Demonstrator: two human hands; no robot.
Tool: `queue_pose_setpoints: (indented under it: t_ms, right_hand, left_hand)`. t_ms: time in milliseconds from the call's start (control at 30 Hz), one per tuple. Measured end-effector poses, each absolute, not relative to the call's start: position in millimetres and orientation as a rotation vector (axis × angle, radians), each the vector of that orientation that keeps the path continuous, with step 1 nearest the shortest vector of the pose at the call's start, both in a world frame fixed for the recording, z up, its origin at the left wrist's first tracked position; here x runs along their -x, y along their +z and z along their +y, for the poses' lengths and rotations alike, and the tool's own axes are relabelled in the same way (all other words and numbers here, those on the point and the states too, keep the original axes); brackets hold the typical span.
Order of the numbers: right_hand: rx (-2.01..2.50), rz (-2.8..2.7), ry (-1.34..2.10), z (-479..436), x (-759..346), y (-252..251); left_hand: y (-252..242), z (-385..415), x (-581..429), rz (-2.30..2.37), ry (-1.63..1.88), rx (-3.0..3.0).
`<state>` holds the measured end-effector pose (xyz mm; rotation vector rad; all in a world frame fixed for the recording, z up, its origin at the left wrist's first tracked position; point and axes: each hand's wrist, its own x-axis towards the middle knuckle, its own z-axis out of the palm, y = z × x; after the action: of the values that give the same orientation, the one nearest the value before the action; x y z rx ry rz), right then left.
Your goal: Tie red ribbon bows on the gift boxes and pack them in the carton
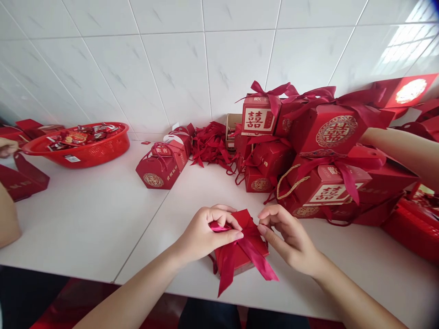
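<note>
On the table in front of me sits a small red gift box (245, 262), with a shiny crimson ribbon (258, 259) across its top and two loose tails spread toward me. My left hand (209, 230) is closed, thumb and fingers pinching the ribbon near the middle of the box top. At the box's right edge, my right hand (291, 237) has its fingers curled, thumb and fingertips close together; whatever lies between them is too hidden to make out. A red cord shows at the box's lower left side.
Stacked red boxes with bows (327, 132) stand on the right, another person's forearm (394, 146) behind them. A ribbon pile (212, 144) and corded box (159, 167) lie further back. Left are a red basket (92, 155) of wrapped sweets and another person's hand (7, 147) at a red box.
</note>
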<state>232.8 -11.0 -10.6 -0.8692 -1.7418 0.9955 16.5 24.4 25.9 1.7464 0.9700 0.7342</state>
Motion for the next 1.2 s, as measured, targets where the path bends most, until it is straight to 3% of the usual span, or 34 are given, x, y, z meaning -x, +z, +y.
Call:
queue_pose_setpoints:
  t_ms: [633,800,1000,1200]
  right_hand:
    - [0.928,-1.779,0.965,-9,-254,-7]
    - [0.976,-1.828,0.733,-9,-252,16]
    - [1.084,-2.004,0.504,-15,-227,34]
    - [1.088,-2.102,0.439,-15,-204,24]
  left_hand:
    - [21,24,-11,0.943,0.752,-1.678]
    - [29,25,-6,0.853,0.759,-1.553]
    - [26,-9,13,1.185,1.126,-1.68]
    - [15,-45,21,1.235,0.757,-1.757]
